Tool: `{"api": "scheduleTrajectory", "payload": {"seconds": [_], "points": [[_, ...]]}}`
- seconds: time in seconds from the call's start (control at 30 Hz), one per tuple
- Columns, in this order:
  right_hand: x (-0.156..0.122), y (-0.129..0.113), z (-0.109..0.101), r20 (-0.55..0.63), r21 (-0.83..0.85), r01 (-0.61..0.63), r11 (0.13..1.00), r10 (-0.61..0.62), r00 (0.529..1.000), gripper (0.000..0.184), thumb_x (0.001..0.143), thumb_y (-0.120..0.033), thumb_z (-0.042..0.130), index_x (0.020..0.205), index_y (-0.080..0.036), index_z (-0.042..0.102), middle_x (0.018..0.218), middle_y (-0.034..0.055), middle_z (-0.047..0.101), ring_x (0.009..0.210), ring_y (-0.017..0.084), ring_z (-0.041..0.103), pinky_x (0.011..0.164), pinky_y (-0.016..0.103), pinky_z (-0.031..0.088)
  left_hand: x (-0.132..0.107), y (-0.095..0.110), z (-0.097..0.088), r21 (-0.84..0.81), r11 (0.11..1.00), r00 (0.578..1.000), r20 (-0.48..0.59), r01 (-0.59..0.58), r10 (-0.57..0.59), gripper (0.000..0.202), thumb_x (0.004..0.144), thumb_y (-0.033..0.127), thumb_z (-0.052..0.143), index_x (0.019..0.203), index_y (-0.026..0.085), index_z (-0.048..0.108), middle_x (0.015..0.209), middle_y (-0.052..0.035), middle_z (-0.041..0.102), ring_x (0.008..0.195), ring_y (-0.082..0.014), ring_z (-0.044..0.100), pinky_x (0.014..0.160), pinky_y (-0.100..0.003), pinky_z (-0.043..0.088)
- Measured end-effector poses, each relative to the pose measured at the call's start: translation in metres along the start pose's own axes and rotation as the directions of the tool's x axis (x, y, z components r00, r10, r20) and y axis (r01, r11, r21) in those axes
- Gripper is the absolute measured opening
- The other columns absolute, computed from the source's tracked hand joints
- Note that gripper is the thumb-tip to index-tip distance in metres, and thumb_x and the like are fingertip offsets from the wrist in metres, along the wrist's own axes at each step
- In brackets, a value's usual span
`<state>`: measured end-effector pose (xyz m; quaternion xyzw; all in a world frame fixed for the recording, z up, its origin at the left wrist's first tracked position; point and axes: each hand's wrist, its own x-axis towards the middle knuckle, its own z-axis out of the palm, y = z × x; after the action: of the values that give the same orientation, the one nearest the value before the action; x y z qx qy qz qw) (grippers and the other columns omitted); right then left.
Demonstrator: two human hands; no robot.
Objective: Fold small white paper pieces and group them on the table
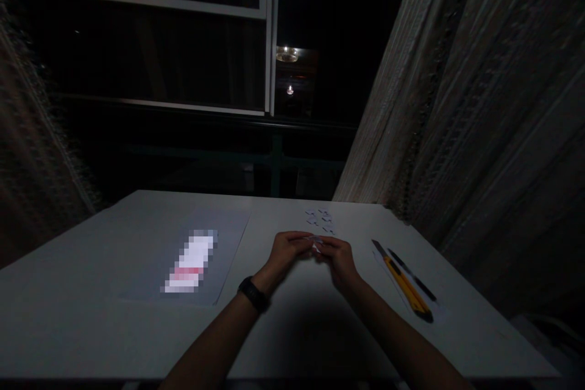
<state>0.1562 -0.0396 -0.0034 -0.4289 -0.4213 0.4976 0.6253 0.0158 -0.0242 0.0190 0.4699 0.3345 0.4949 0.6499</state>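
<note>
Over the middle of a white table (pixel 91 317) my left hand (pixel 284 253) and my right hand (pixel 337 259) meet, fingers pinched together on a small folded piece of paper (pixel 316 245). A black watch sits on my left wrist. Just beyond the hands lie several small paper pieces (pixel 321 220) in a loose cluster.
A large grey sheet (pixel 228 256) with a blurred-out patch lies left of the hands. To the right lie a yellow utility knife (pixel 404 283) and a dark pen (pixel 412 275). A curtain (pixel 479 103) hangs at the right; a dark window is behind the table.
</note>
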Motion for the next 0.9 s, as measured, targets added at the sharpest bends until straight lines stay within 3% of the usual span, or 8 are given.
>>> {"api": "scheduleTrajectory", "payload": {"seconds": [0.23, 0.37, 0.47, 0.7, 0.9], "points": [[0.0006, -0.0018, -0.0034, 0.019, 0.021, -0.023, 1.000, 0.023, 1.000, 0.021, 0.052, -0.018, 0.069, 0.072, -0.014, 0.071, 0.062, 0.0056, 0.067, 0.053, 0.015, 0.056, 0.047, 0.025, 0.039, -0.0011, 0.0010, -0.0007, 0.009, 1.000, 0.999, 0.046, -0.009, 0.009, 0.035, 0.054, 0.025, 0.075, 0.084, 0.008, 0.068, 0.074, -0.0101, 0.068, 0.067, -0.0190, 0.063, 0.068, -0.031, 0.050], [0.0017, -0.0021, -0.0054, 0.000, -0.024, 0.005, 1.000, -0.005, 1.000, 0.021, 0.051, -0.020, 0.071, 0.071, -0.014, 0.072, 0.061, 0.0061, 0.067, 0.053, 0.017, 0.057, 0.046, 0.026, 0.040, -0.0011, 0.0025, -0.0026, 0.123, 0.989, 0.989, 0.134, -0.081, 0.065, 0.036, 0.058, 0.027, 0.073, 0.088, 0.008, 0.068, 0.076, -0.0107, 0.068, 0.067, -0.0179, 0.062, 0.065, -0.028, 0.049], [0.0014, -0.0037, -0.0051, -0.025, -0.047, -0.001, 0.999, 0.000, 1.000, 0.021, 0.051, -0.021, 0.071, 0.071, -0.013, 0.072, 0.060, 0.0061, 0.067, 0.050, 0.016, 0.056, 0.045, 0.026, 0.040, -0.0003, 0.0024, -0.0031, 0.175, 0.981, 0.984, 0.171, -0.078, 0.047, 0.043, 0.052, 0.024, 0.076, 0.091, 0.008, 0.068, 0.077, -0.0110, 0.068, 0.064, -0.0177, 0.062, 0.062, -0.027, 0.048], [0.0005, -0.0064, -0.0031, 0.014, -0.067, 0.009, 0.998, -0.008, 1.000, 0.020, 0.051, -0.019, 0.070, 0.071, -0.014, 0.072, 0.059, 0.0052, 0.066, 0.047, 0.014, 0.053, 0.044, 0.025, 0.039, 0.0017, -0.0018, -0.0031, 0.090, 0.996, 0.993, 0.116, -0.019, 0.009, 0.039, 0.058, 0.029, 0.073, 0.089, 0.006, 0.068, 0.073, -0.0122, 0.068, 0.061, -0.0164, 0.061, 0.059, -0.026, 0.048], [0.0023, -0.0054, -0.0066, 0.029, 0.005, -0.051, 0.999, 0.051, 0.998, 0.028, 0.049, -0.019, 0.071, 0.077, -0.015, 0.071, 0.059, 0.0033, 0.065, 0.051, 0.015, 0.056, 0.045, 0.025, 0.040, 0.0040, 0.0007, -0.0058, 0.187, 0.980, 0.995, 0.089, -0.062, 0.046, 0.030, 0.055, 0.027, 0.074, 0.078, 0.009, 0.071, 0.067, -0.0098, 0.068, 0.058, -0.0152, 0.059, 0.057, -0.025, 0.046]]}}
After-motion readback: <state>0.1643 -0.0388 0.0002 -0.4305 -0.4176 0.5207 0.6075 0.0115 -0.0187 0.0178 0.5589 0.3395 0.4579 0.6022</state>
